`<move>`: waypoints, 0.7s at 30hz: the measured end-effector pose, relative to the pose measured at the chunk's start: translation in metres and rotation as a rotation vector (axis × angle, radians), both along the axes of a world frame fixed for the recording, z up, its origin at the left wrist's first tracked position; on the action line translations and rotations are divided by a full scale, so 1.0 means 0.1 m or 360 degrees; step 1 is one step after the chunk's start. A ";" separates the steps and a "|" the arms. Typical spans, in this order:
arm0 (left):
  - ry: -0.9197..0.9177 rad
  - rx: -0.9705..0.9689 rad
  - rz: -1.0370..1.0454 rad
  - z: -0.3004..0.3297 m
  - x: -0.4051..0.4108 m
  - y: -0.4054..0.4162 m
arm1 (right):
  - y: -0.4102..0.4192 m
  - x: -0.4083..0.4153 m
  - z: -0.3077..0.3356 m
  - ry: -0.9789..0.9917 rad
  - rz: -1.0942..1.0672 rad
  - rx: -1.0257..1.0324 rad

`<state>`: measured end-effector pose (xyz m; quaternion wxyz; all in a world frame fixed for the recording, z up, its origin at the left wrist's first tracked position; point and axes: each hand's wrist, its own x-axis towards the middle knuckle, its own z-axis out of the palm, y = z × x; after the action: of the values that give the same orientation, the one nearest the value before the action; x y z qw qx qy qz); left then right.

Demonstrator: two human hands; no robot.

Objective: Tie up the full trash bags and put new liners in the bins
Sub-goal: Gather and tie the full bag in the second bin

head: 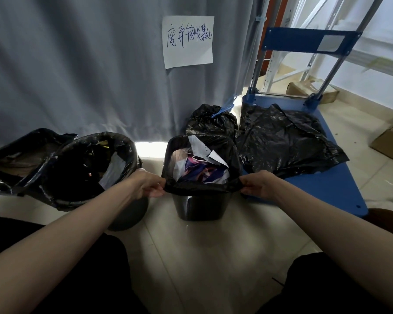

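A small black bin (199,207) stands on the floor in front of me, lined with a black trash bag (200,188) full of paper scraps. My left hand (149,184) pinches the bag's near-left rim corner, and my right hand (255,185) pinches its near-right corner. Behind the bin sits a tied black bag (210,121) with a blue tie. To the left are a round grey bin (127,214) with a full black liner (86,168) and another bin's bag (16,159) at the far left. Loose black liners (284,141) lie on the blue cart.
A blue platform cart (322,186) with an upright handle stands at the right. A grey curtain (77,64) with a handwritten paper sign (187,41) hangs behind the bins. Cardboard boxes (390,141) sit at the far right. My dark-trousered knees frame pale floor tiles.
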<state>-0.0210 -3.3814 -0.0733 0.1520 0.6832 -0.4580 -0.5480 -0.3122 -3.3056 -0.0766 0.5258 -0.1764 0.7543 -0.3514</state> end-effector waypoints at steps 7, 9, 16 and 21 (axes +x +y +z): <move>0.0042 0.0131 -0.0074 -0.06 0.01 0.07 | 0.10 -0.01 0.07 -0.0161 0.0245 0.0132; 0.0051 0.0214 -0.0120 -0.04 0.00 0.11 | 0.13 0.01 0.05 -0.0206 0.0250 0.0135; -0.0023 0.0270 -0.0116 0.09 -0.03 0.20 | 0.13 0.06 0.10 -0.0151 0.0117 0.0144; -0.0143 0.0074 -0.0161 0.27 -0.07 0.15 | 0.02 0.11 0.14 0.0064 0.0036 -0.0013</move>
<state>-0.0279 -3.3667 -0.0462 0.0875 0.6864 -0.4853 -0.5344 -0.3013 -3.3040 -0.0624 0.5138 -0.1941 0.7612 -0.3449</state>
